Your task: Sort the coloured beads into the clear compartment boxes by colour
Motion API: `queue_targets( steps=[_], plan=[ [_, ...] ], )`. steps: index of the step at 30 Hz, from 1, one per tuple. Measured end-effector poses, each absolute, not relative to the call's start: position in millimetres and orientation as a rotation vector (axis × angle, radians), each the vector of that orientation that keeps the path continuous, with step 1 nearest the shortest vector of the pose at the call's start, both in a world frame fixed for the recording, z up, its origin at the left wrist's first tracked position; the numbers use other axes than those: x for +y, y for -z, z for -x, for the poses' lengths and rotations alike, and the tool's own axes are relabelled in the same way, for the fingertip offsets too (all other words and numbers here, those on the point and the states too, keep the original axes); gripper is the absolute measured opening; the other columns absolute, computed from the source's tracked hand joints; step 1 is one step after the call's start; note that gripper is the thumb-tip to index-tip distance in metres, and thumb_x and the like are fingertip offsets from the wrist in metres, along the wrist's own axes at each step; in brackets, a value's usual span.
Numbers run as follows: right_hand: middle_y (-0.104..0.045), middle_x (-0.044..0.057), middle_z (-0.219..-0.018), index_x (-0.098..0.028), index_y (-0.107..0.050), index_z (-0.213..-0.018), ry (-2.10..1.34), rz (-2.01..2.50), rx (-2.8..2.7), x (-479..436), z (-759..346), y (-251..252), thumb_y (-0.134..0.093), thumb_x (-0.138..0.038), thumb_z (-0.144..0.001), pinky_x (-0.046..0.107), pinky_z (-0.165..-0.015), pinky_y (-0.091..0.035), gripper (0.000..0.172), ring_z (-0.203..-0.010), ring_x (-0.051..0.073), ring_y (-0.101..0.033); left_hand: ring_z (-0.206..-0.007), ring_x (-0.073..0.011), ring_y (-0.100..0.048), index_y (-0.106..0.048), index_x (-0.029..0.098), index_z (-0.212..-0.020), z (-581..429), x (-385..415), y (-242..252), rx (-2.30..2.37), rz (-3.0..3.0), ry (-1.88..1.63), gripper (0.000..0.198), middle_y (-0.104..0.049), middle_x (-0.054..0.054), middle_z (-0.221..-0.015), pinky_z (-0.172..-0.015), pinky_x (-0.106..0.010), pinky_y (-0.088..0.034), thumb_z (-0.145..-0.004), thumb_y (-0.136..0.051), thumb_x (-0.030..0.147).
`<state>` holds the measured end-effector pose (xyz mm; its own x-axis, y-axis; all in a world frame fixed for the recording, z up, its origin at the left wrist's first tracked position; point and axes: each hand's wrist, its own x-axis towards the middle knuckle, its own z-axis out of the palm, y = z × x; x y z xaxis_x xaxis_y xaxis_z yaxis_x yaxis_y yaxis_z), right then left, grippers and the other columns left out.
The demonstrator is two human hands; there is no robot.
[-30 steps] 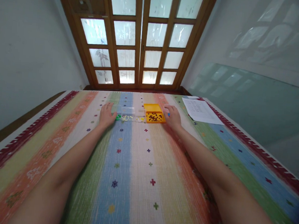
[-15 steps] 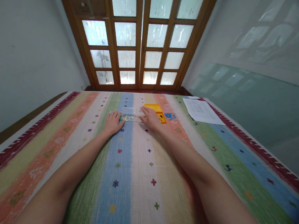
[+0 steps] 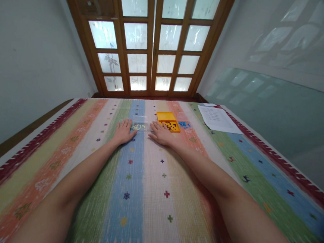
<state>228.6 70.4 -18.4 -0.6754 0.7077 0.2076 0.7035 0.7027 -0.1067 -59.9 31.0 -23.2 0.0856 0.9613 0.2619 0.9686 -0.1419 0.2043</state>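
Observation:
My left hand (image 3: 124, 131) lies flat on the cloth with its fingers spread, at the left edge of a clear plastic box (image 3: 140, 118). Small pale yellowish pieces (image 3: 139, 127) lie in that box. On the other side my right hand (image 3: 161, 133) rests palm down, fingers stretched out, holding nothing. Its fingertips are close to the clear box and in front of an open yellow box (image 3: 166, 116), part of which it hides. Small dark pieces (image 3: 171, 126) are in the yellow box. Blue pieces (image 3: 184, 124) sit just right of it, in what looks like another clear container.
A striped, patterned cloth (image 3: 130, 171) covers the table. A printed sheet of paper (image 3: 221, 119) lies at the far right. Beyond the table stand wooden doors with glass panes (image 3: 168, 43), and a glass panel (image 3: 264, 103) leans along the right wall.
My right hand has drawn back towards me from the clear box and flattened, uncovering more dark pieces in the yellow box. My left hand has hardly moved.

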Motion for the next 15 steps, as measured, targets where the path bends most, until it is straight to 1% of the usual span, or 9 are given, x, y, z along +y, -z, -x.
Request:
queue_targets(
  steps=[2, 4, 6, 8, 11, 13, 15],
  plan=[
    [-0.034, 0.013, -0.170, -0.019, -0.042, -0.162, -0.063, 1.096, -2.671, 80, -237, 9, -0.034, -0.064, -0.107, 0.055, -0.130, -0.021, 0.072, -0.158, 0.033, -0.029, -0.158, -0.0365, -0.029, -0.032, 0.015, -0.165, 54, 31, 16, -2.050, 2.234, 0.650, 0.078, -0.033, -0.019, -0.170, -0.129, -0.059, -0.019, -0.100, -0.047, 0.058],
    [-0.039, 0.012, -0.167, -0.020, -0.045, -0.161, -0.056, 1.112, -2.584, 93, -251, -3, -0.036, -0.059, -0.108, 0.052, -0.127, -0.028, 0.066, -0.155, 0.032, -0.035, -0.155, -0.0351, -0.035, -0.038, 0.014, -0.161, 46, 32, 7, -2.031, 2.181, 0.771, 0.072, -0.039, -0.020, -0.166, -0.128, -0.055, -0.024, -0.100, -0.050, 0.052],
    [-0.047, 0.014, -0.162, -0.019, -0.049, -0.157, 0.010, 1.189, -2.416, 109, -270, -16, -0.042, -0.052, -0.108, 0.049, -0.123, -0.035, 0.059, -0.148, 0.032, -0.044, -0.153, -0.0349, -0.038, -0.045, 0.014, -0.155, 37, 35, -3, -1.993, 2.181, 0.842, 0.066, -0.042, -0.020, -0.164, -0.127, -0.053, -0.027, -0.098, -0.055, 0.046],
    [-0.053, 0.017, -0.154, -0.015, -0.056, -0.150, 0.108, 1.295, -2.228, 124, -292, -27, -0.047, -0.046, -0.106, 0.051, -0.120, -0.037, 0.054, -0.142, 0.035, -0.048, -0.150, -0.0336, -0.041, -0.049, 0.017, -0.150, 28, 39, -11, -1.947, 2.190, 0.918, 0.059, -0.047, -0.019, -0.159, -0.126, -0.053, -0.030, -0.097, -0.056, 0.041],
    [-0.060, 0.021, -0.144, -0.013, -0.062, -0.143, 0.197, 1.442, -2.099, 141, -325, -37, -0.050, -0.040, -0.104, 0.054, -0.114, -0.039, 0.049, -0.133, 0.038, -0.053, -0.139, -0.0319, -0.053, -0.052, 0.019, -0.144, 19, 45, -20, -1.959, 2.184, 1.029, 0.051, -0.059, -0.018, -0.145, -0.119, -0.052, -0.040, -0.096, -0.055, 0.037],
    [-0.063, 0.020, -0.139, -0.014, -0.065, -0.140, 0.201, 1.504, -2.111, 144, -343, -36, -0.054, -0.038, -0.101, 0.055, -0.113, -0.039, 0.046, -0.130, 0.039, -0.054, -0.131, -0.0312, -0.059, -0.052, 0.020, -0.144, 16, 48, -21, -1.988, 2.199, 1.064, 0.051, -0.062, -0.018, -0.140, -0.113, -0.050, -0.045, -0.096, -0.055, 0.036],
    [-0.065, 0.019, -0.136, -0.016, -0.066, -0.139, 0.179, 1.522, -2.141, 142, -356, -31, -0.056, -0.036, -0.100, 0.054, -0.112, -0.038, 0.045, -0.128, 0.039, -0.055, -0.128, -0.0303, -0.061, -0.048, 0.020, -0.150, 16, 50, -20, -1.982, 2.229, 1.068, 0.058, -0.061, -0.017, -0.142, -0.112, -0.047, -0.047, -0.095, -0.056, 0.036]
  ],
)
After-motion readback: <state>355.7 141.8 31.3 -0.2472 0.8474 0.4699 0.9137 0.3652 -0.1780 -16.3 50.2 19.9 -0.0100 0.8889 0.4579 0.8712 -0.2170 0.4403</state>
